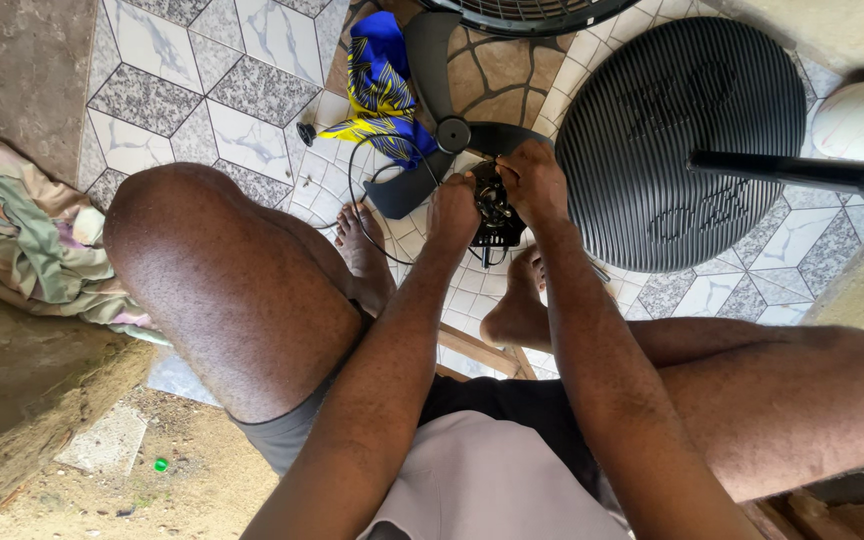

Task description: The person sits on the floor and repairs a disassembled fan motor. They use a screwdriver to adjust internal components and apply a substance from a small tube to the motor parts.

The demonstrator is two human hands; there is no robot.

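My left hand grips the side of a small black fan motor unit with wires showing, held low over the tiled floor between my feet. Fingers of my right hand pinch at the top of that motor. A black cable loops out from the motor toward the left. Just beyond the hands lies a dark fan blade with its round hub.
A round black fan base with its pole lies to the right. A blue and yellow cloth is beyond the blade, a fan grille at the top edge. Bundled cloth lies left; my knees flank the hands.
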